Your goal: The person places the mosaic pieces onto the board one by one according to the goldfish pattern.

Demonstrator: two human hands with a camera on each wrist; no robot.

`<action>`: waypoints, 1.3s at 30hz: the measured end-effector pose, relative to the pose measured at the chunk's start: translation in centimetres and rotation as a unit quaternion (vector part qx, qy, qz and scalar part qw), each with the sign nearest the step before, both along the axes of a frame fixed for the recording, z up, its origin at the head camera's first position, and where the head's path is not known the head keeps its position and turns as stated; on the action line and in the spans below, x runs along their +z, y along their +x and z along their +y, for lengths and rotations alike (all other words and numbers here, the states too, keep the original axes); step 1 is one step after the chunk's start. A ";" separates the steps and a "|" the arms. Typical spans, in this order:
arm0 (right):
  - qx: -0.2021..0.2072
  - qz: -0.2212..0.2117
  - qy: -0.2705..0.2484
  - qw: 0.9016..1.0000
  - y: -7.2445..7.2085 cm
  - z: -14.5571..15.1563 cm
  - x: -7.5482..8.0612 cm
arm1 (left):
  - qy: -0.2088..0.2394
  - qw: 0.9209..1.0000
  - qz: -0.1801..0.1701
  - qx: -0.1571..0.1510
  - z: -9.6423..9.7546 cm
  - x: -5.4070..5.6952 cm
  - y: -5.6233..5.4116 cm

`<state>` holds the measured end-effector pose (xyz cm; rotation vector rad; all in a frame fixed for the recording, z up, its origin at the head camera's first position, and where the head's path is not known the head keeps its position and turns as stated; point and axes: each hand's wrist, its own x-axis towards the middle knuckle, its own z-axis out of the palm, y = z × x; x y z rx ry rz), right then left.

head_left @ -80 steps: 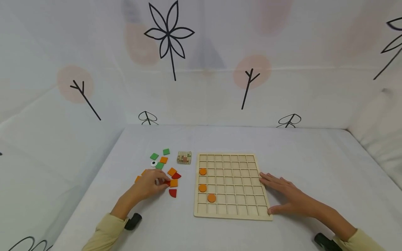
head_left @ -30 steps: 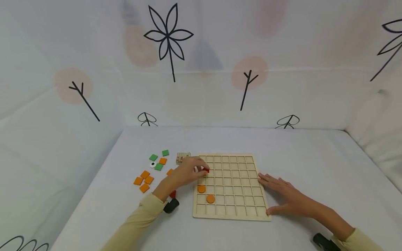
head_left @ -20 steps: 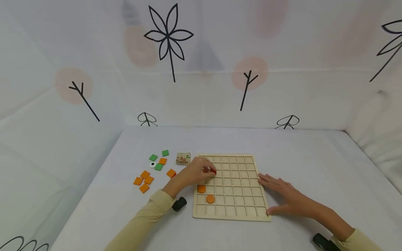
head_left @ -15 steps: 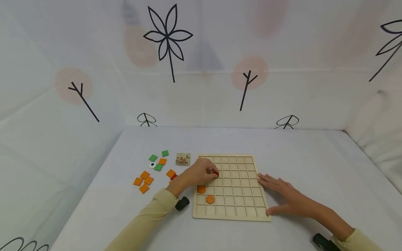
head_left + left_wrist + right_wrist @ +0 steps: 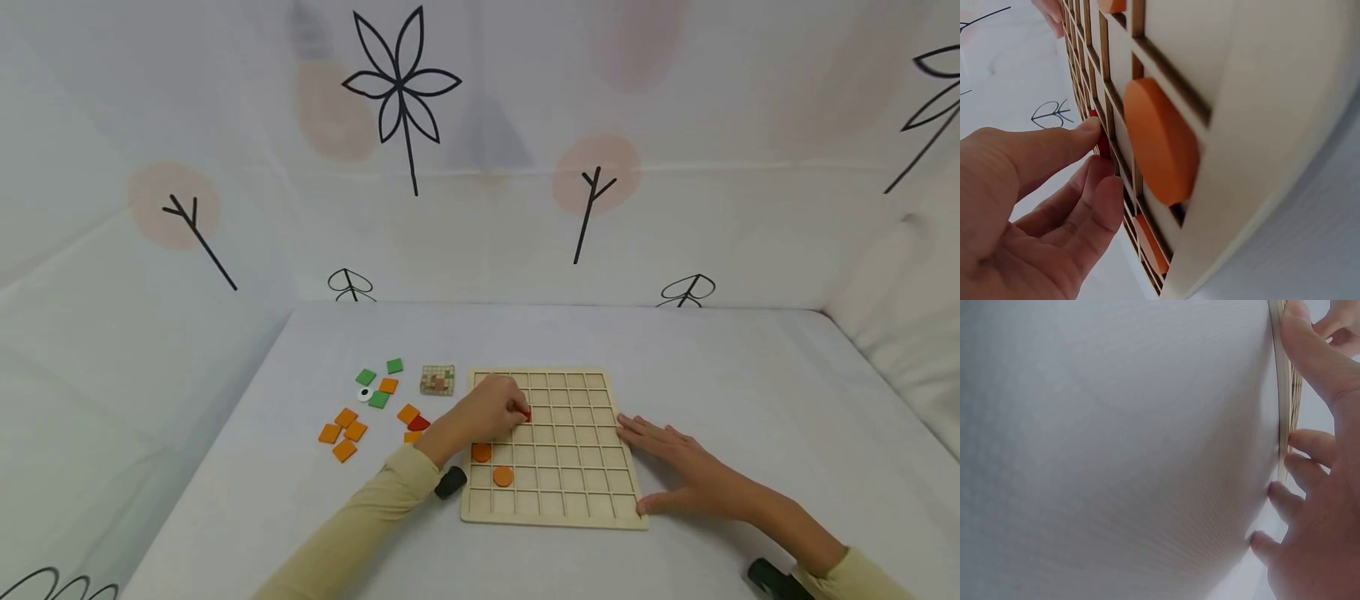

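A wooden grid board (image 5: 558, 518) lies flat on the white table. My left hand (image 5: 487, 410) is over its left part, pinching a small red tile (image 5: 1104, 143) between thumb and fingers at the grid; its outline is mostly covered. Two orange discs, one at the left edge (image 5: 482, 452) and one nearer the front (image 5: 502, 476), sit in cells; my left hand hides another disc in the head view. Fingers spread, my right hand (image 5: 693, 468) rests against the board's right edge; in the right wrist view its thumb (image 5: 1310, 353) touches the rim.
Left of the board lie several loose orange square tiles (image 5: 356, 431), green tiles (image 5: 378, 400), a red quarter-round tile (image 5: 418, 423) and a white eye disc (image 5: 365, 393). A small patterned grid card (image 5: 437, 380) stands near the board's far left corner. Cloth walls surround the table.
My left hand has taken a red tile from the loose pieces, carried it right onto the board, and shifted a little further right across the cells. My right hand has stayed at the edge.
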<state>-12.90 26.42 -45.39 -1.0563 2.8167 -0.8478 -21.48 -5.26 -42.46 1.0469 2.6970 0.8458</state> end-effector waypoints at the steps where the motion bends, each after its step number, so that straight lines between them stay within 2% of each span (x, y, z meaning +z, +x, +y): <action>1: -0.001 -0.002 -0.001 1.000 0.0 0.0 0.0 | -0.001 1.000 -0.003 0.002 0.0 0.0 0.0; 8: -0.004 -0.007 -0.002 1.000 0.1 0.0 0.0 | -0.007 1.000 -0.009 0.003 0.1 0.0 0.3; 13: -0.003 0.001 0.001 1.000 0.1 0.0 -0.1 | 0.004 1.000 -0.005 0.005 -0.2 -0.4 0.2; 17: 0.000 0.008 0.002 1.000 0.1 0.0 -0.1 | 0.023 1.000 -0.008 0.012 -0.9 -0.1 0.5; 23: 0.002 0.009 0.000 1.000 0.1 0.0 0.0 | 0.035 0.999 -0.012 0.020 -2.7 0.3 0.8; 29: -0.002 0.012 0.000 1.000 0.1 0.2 0.0 | 0.033 0.999 0.004 0.043 -4.7 0.8 1.0; 35: 0.006 0.015 -0.005 1.000 0.0 0.1 -0.1 | 0.035 0.997 0.015 0.068 -7.6 1.2 1.4; 39: 0.001 0.010 -0.001 1.000 0.0 0.0 0.1 | 0.045 0.996 0.026 0.078 -9.6 1.8 2.1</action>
